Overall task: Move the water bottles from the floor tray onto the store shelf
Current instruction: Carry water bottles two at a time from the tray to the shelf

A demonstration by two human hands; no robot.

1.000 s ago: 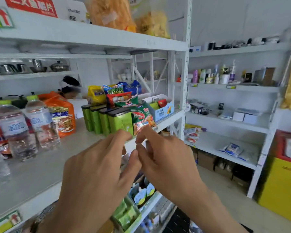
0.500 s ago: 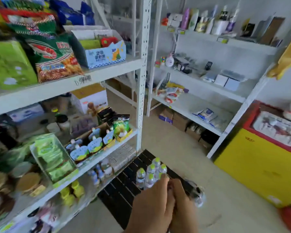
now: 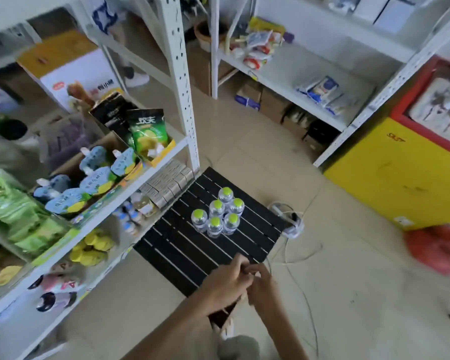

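- I read this as the reach-down step: six water bottles (image 3: 220, 215) with green caps stand upright in a tight cluster on the black slatted floor tray (image 3: 182, 253), and none is in my grip.
- My left hand (image 3: 225, 284) and right hand (image 3: 261, 283) are low over the near corner of the tray, touching each other, fingers curled loosely together. I see no bottle or other object in them, though the pinch between the fingertips is too blurred for me to be sure.
- The hands sit near the cluster but apart from it, with bare slats between.
- Next move, as I judge it: separate the hands, open them, and come onto the nearest bottles from above or the side. The bottles are packed touching, so taking an outer one first should avoid toppling its neighbours.
- The store shelf (image 3: 151, 175) stands to the left, its white upright post (image 3: 185, 100) right at the tray's far-left corner; I would lift clear of that post and the shelf lip.
- The lower tiers there are crowded with pouches and packets, so no free spot for bottles shows from here.
- To the right of the tray a power strip (image 3: 291, 222) and loose cables (image 3: 304, 294) trail across the floor, a snag risk for feet.
- The floor beyond is open toward the yellow cabinet (image 3: 400, 183).
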